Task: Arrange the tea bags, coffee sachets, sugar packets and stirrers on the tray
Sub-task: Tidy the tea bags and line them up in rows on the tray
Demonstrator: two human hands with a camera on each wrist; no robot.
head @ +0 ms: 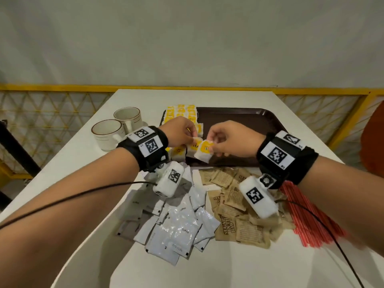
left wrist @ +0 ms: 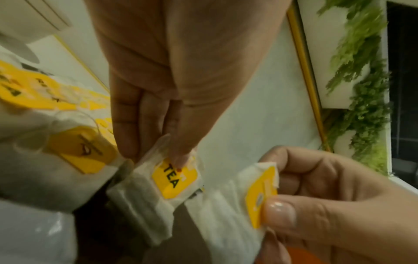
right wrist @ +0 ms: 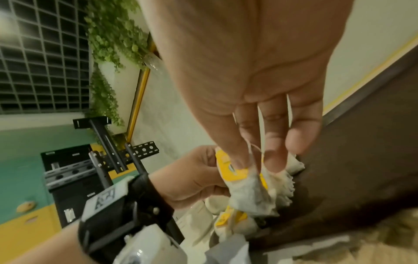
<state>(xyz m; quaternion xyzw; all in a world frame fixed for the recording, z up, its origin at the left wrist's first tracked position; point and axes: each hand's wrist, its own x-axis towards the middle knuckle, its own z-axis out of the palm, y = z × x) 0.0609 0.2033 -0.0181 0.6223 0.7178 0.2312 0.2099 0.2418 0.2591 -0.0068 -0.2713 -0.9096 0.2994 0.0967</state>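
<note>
Head view: each hand's fingers point(head: 192, 135) pinching a crinkled white, yellow-tagged tea bag point(head: 204, 151) above brown tray point(head: 249, 119).

Two white tea bags with yellow tags point(head: 202, 150) are held above the near left corner of the dark brown tray point(head: 249, 121) — more are lined along its left edge. White coffee sachets point(head: 176, 225), brown sugar packets point(head: 239, 215) and red stirrers point(head: 305, 217) are piled on the table, off the tray.
</note>
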